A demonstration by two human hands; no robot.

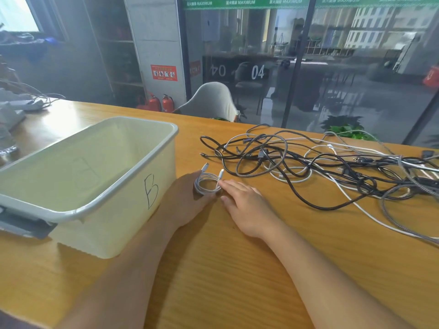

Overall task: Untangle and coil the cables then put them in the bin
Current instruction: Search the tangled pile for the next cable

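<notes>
**Small coil held beside the bin**

My left hand (187,198) grips a coiled white cable (207,182) just right of the bin (133,186), both plugs pointing away from me. My right hand (244,205), fingers straight, touches the coil. Tangled cables (320,167) sprawl farther right.

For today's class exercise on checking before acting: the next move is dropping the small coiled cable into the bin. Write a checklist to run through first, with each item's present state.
1. Coiled cable wound into a loop: ok.
2. Left hand holds the coil: ok.
3. Right hand clear of the coil: not ok, fingertips touch it.
4. Both plugs tucked in: not ok, they stick out.
5. Coil free of the tangled cables: ok, lies apart.
6. Bin open, beside the left hand: ok.
</notes>
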